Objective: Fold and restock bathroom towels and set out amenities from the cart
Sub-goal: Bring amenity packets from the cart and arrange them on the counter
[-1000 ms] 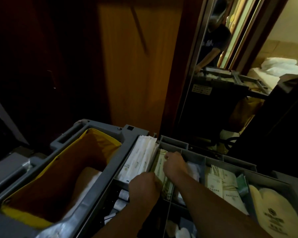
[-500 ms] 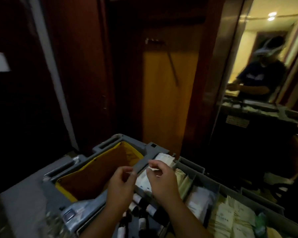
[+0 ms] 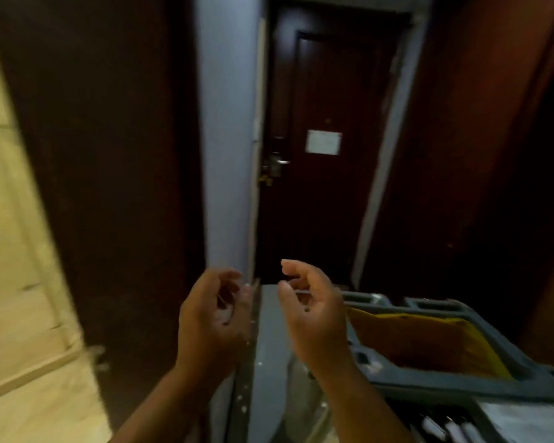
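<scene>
Cart [image 3: 435,390]: grey, yellow bag [image 3: 467,330] inside.
Left hand [image 3: 211,318]: left of the cart, fingers curled; any hold unclear.
Right hand [image 3: 314,314]: above the cart's edge, loosely curled, empty.
Door [image 3: 327,75]: dark, beyond the cart, white notice [image 3: 323,142].

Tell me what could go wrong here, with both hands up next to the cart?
The picture is blurred and dim, so bumping the grey cart is possible. The right hand hovers beside the open yellow-lined bag; anything small slipping from it could drop in. Whether the left hand holds something, I cannot tell.
</scene>
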